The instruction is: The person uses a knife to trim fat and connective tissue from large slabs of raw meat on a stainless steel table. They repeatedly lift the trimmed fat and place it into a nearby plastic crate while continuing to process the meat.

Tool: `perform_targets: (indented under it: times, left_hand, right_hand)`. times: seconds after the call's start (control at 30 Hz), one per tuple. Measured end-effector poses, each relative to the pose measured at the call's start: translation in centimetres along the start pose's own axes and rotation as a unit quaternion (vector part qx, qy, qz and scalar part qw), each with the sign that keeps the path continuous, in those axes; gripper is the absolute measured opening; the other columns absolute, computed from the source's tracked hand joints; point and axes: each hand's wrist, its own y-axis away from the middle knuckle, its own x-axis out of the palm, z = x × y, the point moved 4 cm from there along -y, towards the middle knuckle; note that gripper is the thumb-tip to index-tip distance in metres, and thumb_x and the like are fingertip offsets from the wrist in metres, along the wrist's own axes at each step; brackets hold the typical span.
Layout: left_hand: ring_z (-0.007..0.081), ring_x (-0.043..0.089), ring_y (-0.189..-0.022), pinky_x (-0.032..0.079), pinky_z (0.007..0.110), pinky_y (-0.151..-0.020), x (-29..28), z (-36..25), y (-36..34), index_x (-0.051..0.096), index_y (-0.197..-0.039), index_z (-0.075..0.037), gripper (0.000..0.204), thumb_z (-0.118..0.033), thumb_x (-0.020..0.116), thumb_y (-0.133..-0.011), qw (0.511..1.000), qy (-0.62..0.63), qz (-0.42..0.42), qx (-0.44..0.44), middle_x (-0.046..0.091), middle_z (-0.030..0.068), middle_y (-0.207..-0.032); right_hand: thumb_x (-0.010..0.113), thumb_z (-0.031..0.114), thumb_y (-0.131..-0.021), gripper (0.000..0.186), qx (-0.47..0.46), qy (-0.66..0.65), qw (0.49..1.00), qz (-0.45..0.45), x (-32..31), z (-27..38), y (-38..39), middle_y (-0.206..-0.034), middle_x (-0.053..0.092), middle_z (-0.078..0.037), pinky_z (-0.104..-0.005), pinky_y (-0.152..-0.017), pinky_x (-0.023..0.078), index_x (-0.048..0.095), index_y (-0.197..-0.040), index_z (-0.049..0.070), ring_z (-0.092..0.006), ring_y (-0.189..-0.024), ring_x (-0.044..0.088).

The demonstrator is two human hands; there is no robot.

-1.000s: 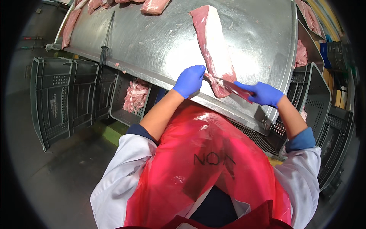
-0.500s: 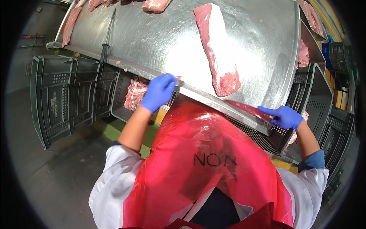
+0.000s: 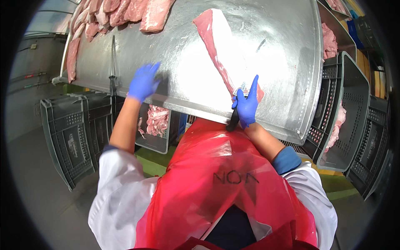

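Observation:
My right hand [image 3: 248,106], in a blue glove, grips a knife by its black handle [image 3: 233,120] at the table's front edge. Its index finger stretches forward over the near end of a long pork loin [image 3: 212,39], pink on one side and pale with fat on the other. Glare and the hand hide most of the blade. My left hand [image 3: 143,81], also gloved, is held open with nothing in it, above the left front part of the metal table [image 3: 175,75]. Nearby, a sharpening steel [image 3: 113,58] lies across the table edge.
Several pieces of meat [image 3: 125,12] lie along the far left of the table. Below its front edge, a grey crate [image 3: 154,143] holds meat trimmings [image 3: 157,121]. More grey crates stand left [image 3: 66,137] and right [image 3: 354,112], the right one with meat inside.
My right hand has moved left with the knife, from the table's right front corner to the loin's near end. My left hand has moved left and forward, and its fingers have opened.

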Motion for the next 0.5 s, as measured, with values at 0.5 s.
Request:
perform_targets:
  times: [0.5]
  left_hand:
    - [0.0386,0.065,-0.104,0.049,0.047,-0.097,-0.8,-18.3,-18.3,0.06,-0.124,-0.005,0.08,-0.047,0.082,-0.059,0.979,0.063,0.074,0.176,0.068,0.0198,-0.111]
  right_hand:
    - [0.059,0.007,-0.093,0.082,-0.171,0.298,0.917,-0.203,-14.8,4.8,-7.6,-0.073,0.064,-0.008,-0.0325,-0.054,0.052,0.022,-0.162,0.032,-0.012,-0.057,0.059]
